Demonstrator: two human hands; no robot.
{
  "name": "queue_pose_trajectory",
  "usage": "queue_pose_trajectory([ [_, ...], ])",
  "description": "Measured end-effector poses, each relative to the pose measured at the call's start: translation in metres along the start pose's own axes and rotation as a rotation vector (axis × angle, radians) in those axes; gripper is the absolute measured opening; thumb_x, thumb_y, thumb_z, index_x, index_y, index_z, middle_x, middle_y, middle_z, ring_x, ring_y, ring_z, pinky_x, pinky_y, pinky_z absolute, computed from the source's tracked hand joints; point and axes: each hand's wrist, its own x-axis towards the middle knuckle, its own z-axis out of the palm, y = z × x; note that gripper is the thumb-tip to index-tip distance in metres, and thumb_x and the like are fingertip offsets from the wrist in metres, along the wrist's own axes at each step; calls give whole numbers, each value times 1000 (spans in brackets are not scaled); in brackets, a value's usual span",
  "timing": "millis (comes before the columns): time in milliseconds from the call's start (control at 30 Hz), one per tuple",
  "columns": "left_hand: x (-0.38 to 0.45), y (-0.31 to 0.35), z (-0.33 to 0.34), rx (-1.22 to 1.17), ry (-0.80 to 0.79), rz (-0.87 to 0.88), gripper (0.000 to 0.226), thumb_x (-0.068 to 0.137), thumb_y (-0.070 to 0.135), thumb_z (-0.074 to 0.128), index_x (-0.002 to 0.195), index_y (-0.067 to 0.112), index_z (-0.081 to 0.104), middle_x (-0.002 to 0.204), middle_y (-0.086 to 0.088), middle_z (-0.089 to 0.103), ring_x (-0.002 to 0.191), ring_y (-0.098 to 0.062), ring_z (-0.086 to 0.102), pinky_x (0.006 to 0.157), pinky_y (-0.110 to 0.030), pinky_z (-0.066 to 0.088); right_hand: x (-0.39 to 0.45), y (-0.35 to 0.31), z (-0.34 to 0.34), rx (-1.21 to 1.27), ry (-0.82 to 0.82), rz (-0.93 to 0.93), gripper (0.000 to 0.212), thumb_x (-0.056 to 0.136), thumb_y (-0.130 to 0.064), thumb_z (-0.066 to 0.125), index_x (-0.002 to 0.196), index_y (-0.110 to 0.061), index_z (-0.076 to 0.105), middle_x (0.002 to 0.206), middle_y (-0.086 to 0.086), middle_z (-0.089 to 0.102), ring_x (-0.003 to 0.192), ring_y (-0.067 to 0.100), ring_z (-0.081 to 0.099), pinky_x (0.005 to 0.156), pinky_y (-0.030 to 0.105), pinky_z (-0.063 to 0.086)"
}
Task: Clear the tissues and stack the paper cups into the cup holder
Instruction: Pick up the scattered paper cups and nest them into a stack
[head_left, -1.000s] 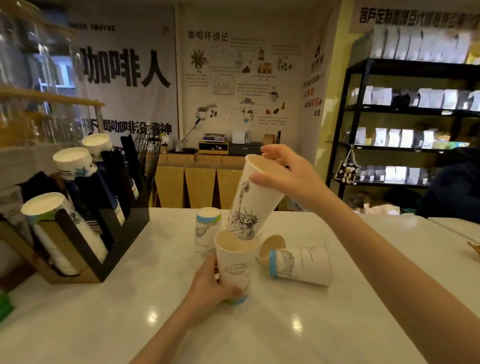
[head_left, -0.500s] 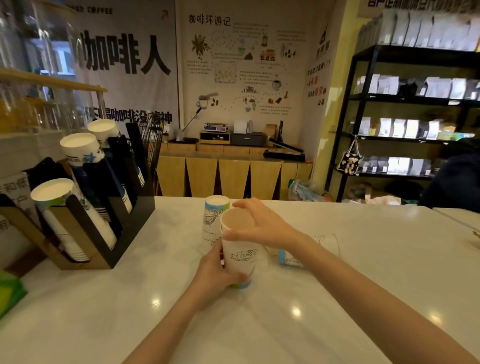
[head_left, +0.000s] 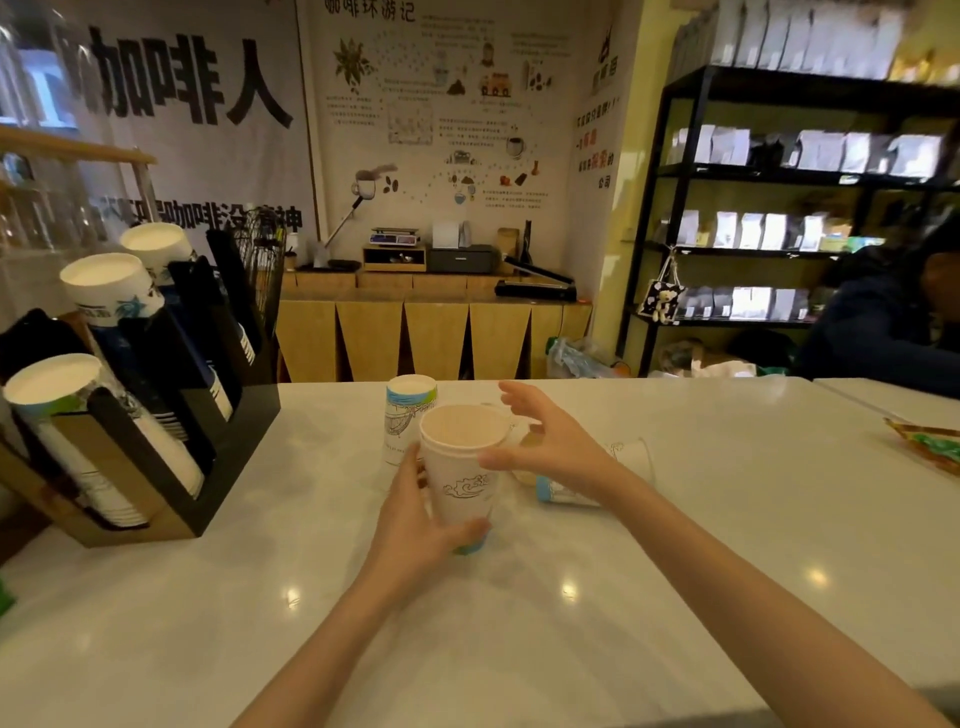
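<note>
My left hand (head_left: 410, 525) grips an upright stack of white paper cups (head_left: 462, 467) with a cloud drawing and a blue base, standing on the white counter (head_left: 519, 623). Just right of the stack's rim, my right hand (head_left: 550, 441) hovers with fingers spread, holding nothing. Behind the stack an upside-down cup (head_left: 408, 410) stands. A third cup (head_left: 587, 483) lies on its side, partly hidden behind my right wrist. The black cup holder (head_left: 208, 415) at the left holds three slanted stacks of cups. No tissues are visible.
A snack wrapper (head_left: 930, 441) lies at the counter's right edge. A person in dark clothing (head_left: 883, 322) sits at the far right. Black shelves (head_left: 779, 208) with bags and a wooden sideboard (head_left: 431, 332) stand beyond the counter.
My right hand pushed a tall cup down into the cup held by my left hand, then let go and opened beside the rim. The camera came closer.
</note>
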Motion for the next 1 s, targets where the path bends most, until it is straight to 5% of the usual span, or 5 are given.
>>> queue_pose_trajectory([
  [100,-8,17,0,190,185,70,111,55,36,83,142,25,14,146,-2,34,133,-19,33,110,-41,35,-14,18,-22,25,79,15,90,59,-39,82,135,-31,35,140,-1,44,127,16,41,104,35,37],
  [300,-11,63,19,473,407,559,84,64,39,75,134,20,32,143,-13,38,132,-20,24,107,-36,21,-31,53,-62,-17,206,57,85,59,-34,83,132,-28,38,128,-7,46,119,9,42,99,27,35],
  [433,4,81,45,552,315,712,70,68,36,70,129,20,41,141,-11,43,132,-21,27,108,-36,24,-29,78,-84,-55,237,84,89,58,-31,84,133,-27,37,135,-3,44,117,7,38,101,30,33],
  [700,57,85,91,971,-224,491,84,79,11,62,143,26,10,157,-2,-1,144,-23,-4,117,-40,10,-13,127,-119,-60,-29,224,100,58,-31,84,138,-33,25,146,1,31,133,20,30,103,34,32],
  [1000,103,54,115,1274,-365,273,94,78,3,61,143,31,0,156,-8,-12,142,-36,-10,116,-53,7,13,149,-124,-15,-305,283,92,65,-15,79,139,-29,25,130,3,44,115,19,47,95,29,46],
])
